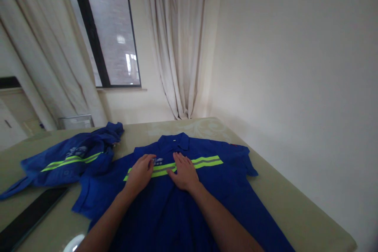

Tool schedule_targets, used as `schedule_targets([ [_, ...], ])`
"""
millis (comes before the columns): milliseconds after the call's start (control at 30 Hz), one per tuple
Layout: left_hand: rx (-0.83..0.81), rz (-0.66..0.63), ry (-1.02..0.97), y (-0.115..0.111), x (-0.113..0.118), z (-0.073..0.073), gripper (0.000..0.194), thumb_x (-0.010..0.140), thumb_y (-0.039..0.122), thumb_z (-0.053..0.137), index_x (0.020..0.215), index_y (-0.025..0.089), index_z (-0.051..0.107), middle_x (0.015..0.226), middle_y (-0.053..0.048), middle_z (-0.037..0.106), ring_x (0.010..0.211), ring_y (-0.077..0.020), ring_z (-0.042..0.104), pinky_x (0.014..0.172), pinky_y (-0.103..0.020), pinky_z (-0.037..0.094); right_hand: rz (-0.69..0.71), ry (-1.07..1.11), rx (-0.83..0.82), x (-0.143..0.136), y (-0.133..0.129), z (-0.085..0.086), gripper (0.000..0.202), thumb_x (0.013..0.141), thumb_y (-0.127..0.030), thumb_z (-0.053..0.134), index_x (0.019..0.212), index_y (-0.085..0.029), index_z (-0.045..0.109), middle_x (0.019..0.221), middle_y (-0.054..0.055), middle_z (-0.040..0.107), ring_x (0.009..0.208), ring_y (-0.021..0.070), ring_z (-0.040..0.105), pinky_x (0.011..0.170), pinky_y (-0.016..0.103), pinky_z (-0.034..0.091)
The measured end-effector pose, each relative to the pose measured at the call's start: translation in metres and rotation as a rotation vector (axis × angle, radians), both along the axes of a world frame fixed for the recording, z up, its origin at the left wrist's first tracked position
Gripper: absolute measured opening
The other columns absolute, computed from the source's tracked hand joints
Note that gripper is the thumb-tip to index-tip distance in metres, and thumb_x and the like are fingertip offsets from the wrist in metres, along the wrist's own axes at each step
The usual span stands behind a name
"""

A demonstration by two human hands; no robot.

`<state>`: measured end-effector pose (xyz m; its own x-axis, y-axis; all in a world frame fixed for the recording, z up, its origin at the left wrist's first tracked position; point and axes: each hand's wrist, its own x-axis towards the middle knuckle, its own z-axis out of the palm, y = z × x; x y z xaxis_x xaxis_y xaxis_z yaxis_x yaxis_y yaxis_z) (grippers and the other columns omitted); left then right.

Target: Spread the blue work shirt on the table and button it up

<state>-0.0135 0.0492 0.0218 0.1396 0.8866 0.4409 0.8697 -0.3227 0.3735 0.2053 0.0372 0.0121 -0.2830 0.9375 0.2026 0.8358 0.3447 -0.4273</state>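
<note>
A blue short-sleeved work shirt (227,197) lies spread face up, its collar at the far end. A yellow-green and grey reflective stripe (208,162) crosses its chest. My left hand (140,173) rests over the stripe beside the white chest print (158,161), its fingers loosely bent and apart from the thumb. Flat on the shirt near the front closure lies my right hand (185,172), open, fingers stretched toward the collar and thumb out to the left. Neither hand visibly grips the cloth. My forearms cover part of the shirt's lower body.
A second blue garment with a reflective stripe (72,160) lies crumpled on the left of the table (298,208). Nearer me are a dark flat slab (32,214) and a partly visible white round object (73,243). A wall (295,86) borders the table's right side; curtains (180,47) hang behind.
</note>
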Motion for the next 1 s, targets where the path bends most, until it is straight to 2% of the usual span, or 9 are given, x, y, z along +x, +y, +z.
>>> schedule_targets([
  [167,0.086,0.424,0.167,-0.058,-0.095,-0.005,0.046,0.096,0.035,0.037,0.132,0.017,0.058,0.141,-0.016,0.058,0.127,-0.0348,0.055,0.110,-0.049,0.043,-0.017,-0.043,-0.019,-0.002,0.021,0.000,0.081,0.099,-0.059,0.040,0.159,-0.007,0.027,0.166,0.016,0.025,0.154,0.0256,0.022,0.125,0.044,0.014],
  [267,-0.062,0.784,0.057,-0.071,-0.119,-0.006,0.062,0.096,0.051,0.035,0.137,0.007,0.052,0.144,-0.027,0.052,0.131,-0.0458,0.049,0.103,-0.059,0.044,0.021,-0.077,-0.030,-0.003,0.027,0.001,0.080,0.099,-0.061,0.038,0.159,-0.007,0.029,0.167,0.016,0.023,0.155,0.0253,0.021,0.125,0.044,0.013],
  [333,-0.176,0.844,-0.002,-0.068,-0.122,-0.006,0.067,0.091,0.059,0.039,0.128,0.007,0.058,0.139,-0.029,0.055,0.130,-0.0503,0.048,0.100,-0.064,0.043,0.032,-0.102,-0.043,-0.002,0.028,0.001,0.083,0.098,-0.063,0.038,0.159,-0.008,0.028,0.167,0.015,0.022,0.155,0.0252,0.020,0.125,0.044,0.012],
  [433,-0.205,0.702,-0.166,-0.056,-0.118,-0.001,0.054,0.082,0.061,0.052,0.104,0.014,0.066,0.114,-0.022,0.069,0.115,-0.0453,0.060,0.094,-0.059,0.048,0.051,-0.119,-0.046,0.001,0.029,0.000,0.083,0.099,-0.065,0.034,0.159,-0.009,0.028,0.166,0.014,0.023,0.155,0.0249,0.020,0.125,0.044,0.012],
  [633,0.138,0.381,-1.131,-0.054,-0.105,0.018,0.042,0.068,0.054,0.072,0.092,0.024,0.054,0.079,0.003,0.065,0.071,-0.0193,0.066,0.067,-0.032,0.056,0.040,-0.090,-0.033,0.004,0.030,0.000,0.077,0.100,-0.062,0.034,0.157,-0.011,0.035,0.165,0.012,0.030,0.153,0.0238,0.025,0.124,0.043,0.016],
  [700,0.257,0.266,-0.952,-0.058,-0.099,0.022,0.036,0.073,0.047,0.072,0.095,0.025,0.053,0.085,0.002,0.065,0.078,-0.0193,0.067,0.074,-0.032,0.057,0.033,-0.079,-0.030,0.004,0.031,0.000,0.075,0.099,-0.061,0.037,0.157,-0.013,0.037,0.164,0.012,0.031,0.153,0.0238,0.027,0.124,0.042,0.016],
  [800,0.264,-0.037,-0.296,-0.067,-0.088,0.021,0.020,0.082,0.025,0.062,0.102,0.024,0.061,0.116,-0.006,0.070,0.115,-0.0270,0.064,0.105,-0.045,0.049,0.028,-0.066,-0.023,0.003,0.031,0.001,0.073,0.099,-0.059,0.040,0.156,-0.014,0.039,0.164,0.012,0.033,0.152,0.0246,0.029,0.124,0.042,0.017],
  [900,0.142,-0.296,0.194,-0.074,-0.072,0.015,0.053,0.079,0.004,0.049,0.123,0.030,0.064,0.148,-0.001,0.057,0.143,-0.0269,0.044,0.124,-0.053,0.028,0.028,-0.061,-0.019,0.004,0.030,0.001,0.071,0.099,-0.058,0.042,0.155,-0.015,0.041,0.162,0.012,0.036,0.151,0.0255,0.031,0.124,0.043,0.019],
  [1000,0.042,-0.351,0.325,-0.079,-0.063,0.010,0.075,0.076,-0.003,0.045,0.140,0.036,0.055,0.151,0.002,0.055,0.141,-0.0234,0.047,0.124,-0.052,0.029,0.018,-0.057,-0.012,0.004,0.029,0.002,0.069,0.099,-0.056,0.044,0.154,-0.014,0.043,0.162,0.012,0.037,0.150,0.0260,0.033,0.123,0.043,0.020],
])
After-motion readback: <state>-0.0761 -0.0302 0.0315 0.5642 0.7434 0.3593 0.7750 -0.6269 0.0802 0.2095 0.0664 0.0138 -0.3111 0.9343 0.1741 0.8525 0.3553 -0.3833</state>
